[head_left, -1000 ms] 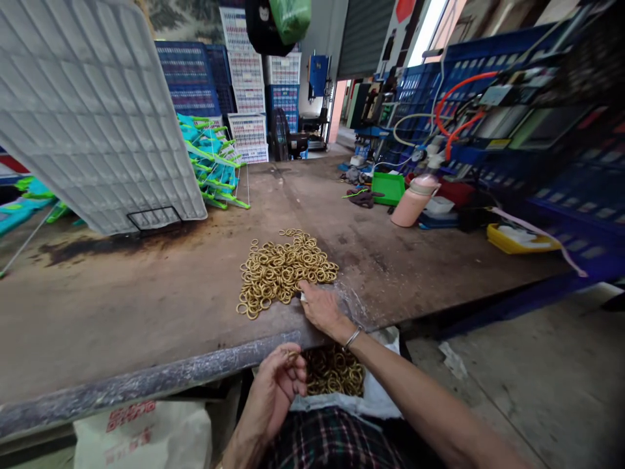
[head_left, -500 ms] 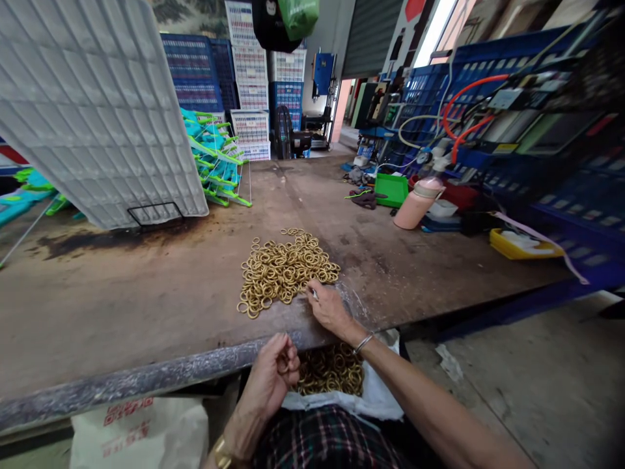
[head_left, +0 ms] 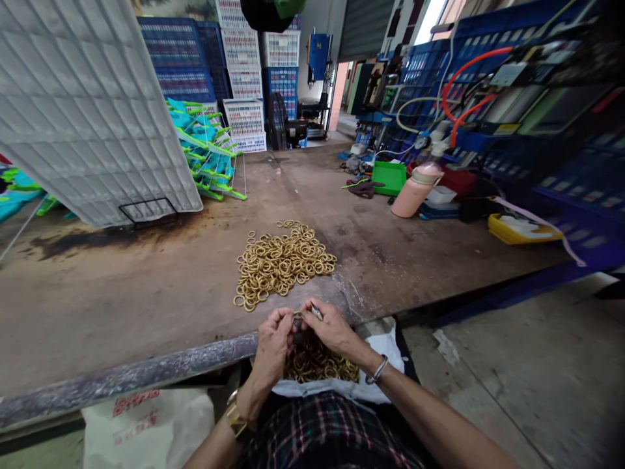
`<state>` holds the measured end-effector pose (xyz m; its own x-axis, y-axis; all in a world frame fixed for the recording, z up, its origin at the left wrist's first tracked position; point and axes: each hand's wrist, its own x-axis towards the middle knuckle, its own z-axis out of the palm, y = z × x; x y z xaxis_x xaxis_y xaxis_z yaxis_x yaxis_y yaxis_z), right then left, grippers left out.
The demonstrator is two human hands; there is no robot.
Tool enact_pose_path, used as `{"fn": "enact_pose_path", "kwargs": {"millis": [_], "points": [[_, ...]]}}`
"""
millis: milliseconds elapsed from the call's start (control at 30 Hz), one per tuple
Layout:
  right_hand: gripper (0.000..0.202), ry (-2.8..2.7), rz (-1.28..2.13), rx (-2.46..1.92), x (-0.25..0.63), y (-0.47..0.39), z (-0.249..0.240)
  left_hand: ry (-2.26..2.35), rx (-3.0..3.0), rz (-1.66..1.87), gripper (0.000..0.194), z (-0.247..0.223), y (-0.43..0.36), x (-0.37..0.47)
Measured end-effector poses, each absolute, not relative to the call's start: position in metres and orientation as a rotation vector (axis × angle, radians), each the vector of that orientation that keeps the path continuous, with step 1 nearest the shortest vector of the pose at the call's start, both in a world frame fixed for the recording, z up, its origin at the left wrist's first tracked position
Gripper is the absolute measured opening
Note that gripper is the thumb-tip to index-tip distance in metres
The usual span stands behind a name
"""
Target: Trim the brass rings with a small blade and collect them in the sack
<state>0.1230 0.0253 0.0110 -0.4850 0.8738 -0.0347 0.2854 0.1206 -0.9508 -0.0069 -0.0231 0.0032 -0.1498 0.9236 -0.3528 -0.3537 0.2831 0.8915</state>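
Note:
Both hands meet just in front of the table's near edge, with a brass-coloured ring (head_left: 297, 314) between their fingertips. My left hand (head_left: 273, 339) is closed, pinching the ring's left side. My right hand (head_left: 332, 329) grips its right side, and a small pale metal piece (head_left: 317, 312) shows by its fingers, too small to name. Beyond them a pile of similar rings (head_left: 280, 260) lies on the table. Below the hands, a white sack (head_left: 385, 348) on the lap is open and holds many more rings (head_left: 322, 365).
The brown table (head_left: 122, 299) carries a grey ribbed panel (head_left: 97, 117) and green-and-turquoise pieces (head_left: 208, 150) at left. At right stand a pink bottle (head_left: 413, 193), a green tray (head_left: 389, 178) and a yellow tray (head_left: 522, 231). A printed bag (head_left: 151, 430) hangs below the edge.
My right hand has come back from the pile toward me and met my left hand, which has risen slightly. A ring now shows between them. The view has shifted a little.

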Motion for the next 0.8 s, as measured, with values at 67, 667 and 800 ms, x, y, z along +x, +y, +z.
{"fn": "enact_pose_path", "kwargs": {"millis": [67,667,800], "points": [[0.019,-1.846,1.366,-1.128,0.121,0.024,0.009,1.249,0.623,1.242,0.032,0.002,-0.024,-0.007],[0.014,-1.881,1.310,-1.216,0.115,0.023,0.012,1.157,0.672,1.149,0.032,-0.002,-0.036,-0.007],[0.017,-1.877,1.307,-1.210,0.115,0.023,0.014,1.154,0.678,1.170,0.033,0.000,-0.038,-0.007]]}}
